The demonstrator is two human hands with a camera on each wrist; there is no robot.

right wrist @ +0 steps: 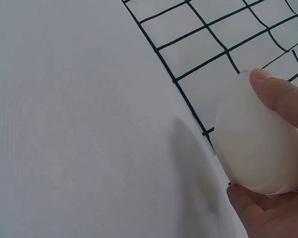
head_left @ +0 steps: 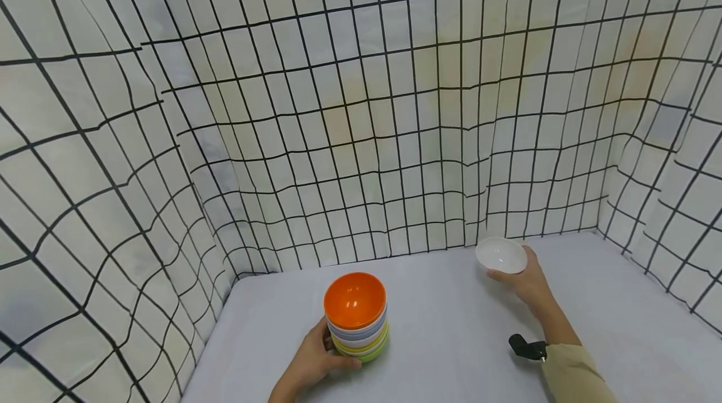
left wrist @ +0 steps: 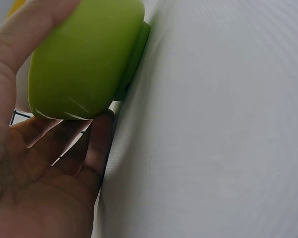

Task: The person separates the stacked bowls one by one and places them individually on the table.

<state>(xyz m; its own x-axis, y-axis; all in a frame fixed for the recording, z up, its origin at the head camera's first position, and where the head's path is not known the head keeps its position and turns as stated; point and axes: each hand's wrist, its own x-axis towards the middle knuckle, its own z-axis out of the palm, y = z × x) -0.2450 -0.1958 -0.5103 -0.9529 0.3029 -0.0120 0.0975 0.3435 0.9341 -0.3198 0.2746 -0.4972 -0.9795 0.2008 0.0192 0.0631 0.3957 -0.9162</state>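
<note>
On the table [head_left: 440, 328], an orange bowl [head_left: 355, 300] sits in nested bowls [head_left: 362, 343], the left hand [head_left: 317, 356] curled round their lower side; the right hand [head_left: 528, 279] grips a white bowl [head_left: 501, 255] above the table.

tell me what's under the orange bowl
Under the orange bowl, nested bowls show outer bands of pale blue, white and yellow, with a green bowl lowest. Their insides are covered and cannot be seen.

Our bare left hand [head_left: 318, 356] close in, fingers [left wrist: 100, 139] curved, gripping, our bare right hand [head_left: 527, 277] pinching, right arm [head_left: 558, 323] extended farther forward
</note>
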